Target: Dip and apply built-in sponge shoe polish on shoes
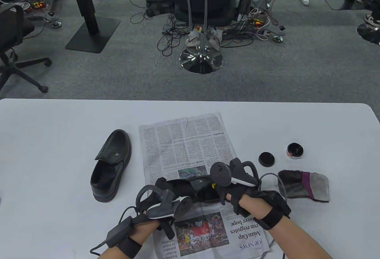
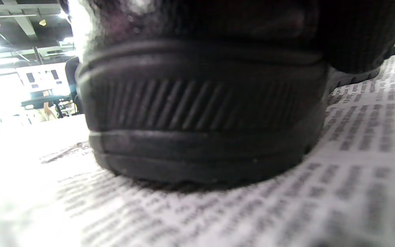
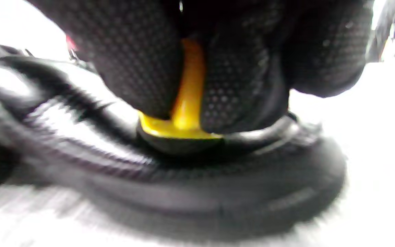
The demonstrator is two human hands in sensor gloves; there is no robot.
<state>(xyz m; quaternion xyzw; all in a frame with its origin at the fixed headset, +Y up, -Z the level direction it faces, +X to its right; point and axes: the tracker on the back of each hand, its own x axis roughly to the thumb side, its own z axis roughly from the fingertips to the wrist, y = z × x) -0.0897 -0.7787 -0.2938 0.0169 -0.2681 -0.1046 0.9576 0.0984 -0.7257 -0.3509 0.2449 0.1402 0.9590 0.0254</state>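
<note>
While the white table (image 1: 44, 152) carries everything, the largest thing on it is a newspaper (image 1: 184, 143) spread at the middle and running to the near edge; its print faces the far side, and the headlines "Asian Cup" and "TOP NEWS" can be read near the near edge, beside a colour photo. On the paper's near half lies a black leather shoe (image 1: 190, 186), a loafer with a small metal emblem on its strap; the left wrist view shows its ribbed rubber sole resting flat on the newsprint. A second matching shoe (image 1: 111, 165) lies off the paper toward the left edge, toe pointing away. A grey and purple cloth (image 1: 305, 185) lies toward the right edge. Just beyond it sit a black round lid (image 1: 266, 159) and the open polish tin (image 1: 295, 151), apart from each other. The left hand (image 1: 161, 202) is at the shoe's heel end; whether its fingers grip cannot be told. The right hand (image 1: 237, 187) pinches a yellow-handled sponge applicator (image 3: 185, 113) between curled fingers, its dark pad pressed on the shoe's upper.
</note>
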